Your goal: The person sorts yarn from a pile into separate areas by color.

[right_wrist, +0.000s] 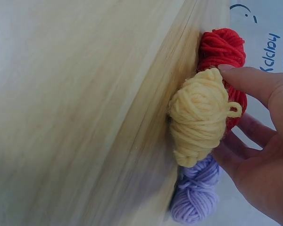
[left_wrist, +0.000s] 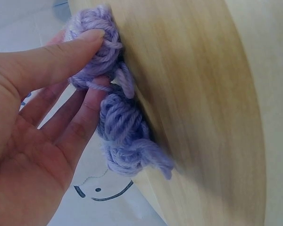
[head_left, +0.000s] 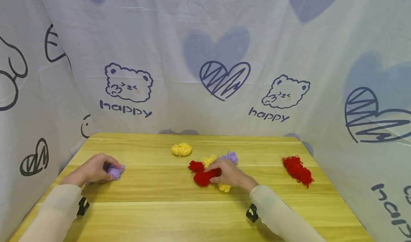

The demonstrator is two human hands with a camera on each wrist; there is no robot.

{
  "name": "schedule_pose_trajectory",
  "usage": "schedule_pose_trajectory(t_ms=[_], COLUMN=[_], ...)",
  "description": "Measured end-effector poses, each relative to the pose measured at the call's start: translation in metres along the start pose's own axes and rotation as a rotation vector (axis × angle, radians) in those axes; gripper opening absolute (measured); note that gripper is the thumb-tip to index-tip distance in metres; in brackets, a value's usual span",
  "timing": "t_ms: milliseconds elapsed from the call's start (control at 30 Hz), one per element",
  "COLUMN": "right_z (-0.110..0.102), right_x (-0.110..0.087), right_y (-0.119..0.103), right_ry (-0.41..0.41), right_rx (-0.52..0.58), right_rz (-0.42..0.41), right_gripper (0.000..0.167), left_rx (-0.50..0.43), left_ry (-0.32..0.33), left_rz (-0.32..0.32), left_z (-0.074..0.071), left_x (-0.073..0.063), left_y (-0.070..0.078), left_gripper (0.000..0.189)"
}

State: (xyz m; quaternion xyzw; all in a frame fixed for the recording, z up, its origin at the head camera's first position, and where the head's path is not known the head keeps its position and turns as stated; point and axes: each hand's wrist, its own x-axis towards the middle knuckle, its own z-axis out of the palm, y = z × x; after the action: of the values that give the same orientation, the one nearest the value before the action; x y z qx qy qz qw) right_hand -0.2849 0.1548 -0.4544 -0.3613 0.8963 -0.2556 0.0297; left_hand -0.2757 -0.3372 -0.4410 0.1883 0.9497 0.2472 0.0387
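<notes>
The left arm (head_left: 45, 218) and right arm (head_left: 289, 218), both in long cream cloth sleeves (head_left: 62, 199), are reaching forward from the head view's lower edge. The bare left hand (head_left: 94, 169) is pinching between thumb and fingers, while the bare right hand (head_left: 231, 172) is arching with its back upward, its thumb and fingers gripping below.

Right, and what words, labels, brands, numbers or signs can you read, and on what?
"happy": back cloth, under the left bear drawing.
"happy": same cloth, under the right bear drawing.
"hap...", cut off by the picture's edge: right side cloth.
"happy", sideways: cloth in the right wrist view.
No lettering shows on the yarn.
Black wrist devices: any marking too small to read.
</notes>
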Motion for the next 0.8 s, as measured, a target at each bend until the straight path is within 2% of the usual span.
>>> schedule_pose_trajectory(t_ms=[333,800], right_z=[0.0026,0.0031], right_x=[0.005,0.0045], right_y=[-0.0014,-0.0073], right_ry=[0.012,-0.012], right_rx=[-0.035,0.033], right_rz=[-0.02,0.011], right_gripper=[0.029,0.03], left_rx=[0.001,0.008], left_ry=[-0.002,-0.008], left_rz=[0.013,0.013], left_z=[0.0005,0.0007], left_x=[0.0015,0.0024], left_y=[-0.0023,-0.0034], left_gripper=[0.033,0.033])
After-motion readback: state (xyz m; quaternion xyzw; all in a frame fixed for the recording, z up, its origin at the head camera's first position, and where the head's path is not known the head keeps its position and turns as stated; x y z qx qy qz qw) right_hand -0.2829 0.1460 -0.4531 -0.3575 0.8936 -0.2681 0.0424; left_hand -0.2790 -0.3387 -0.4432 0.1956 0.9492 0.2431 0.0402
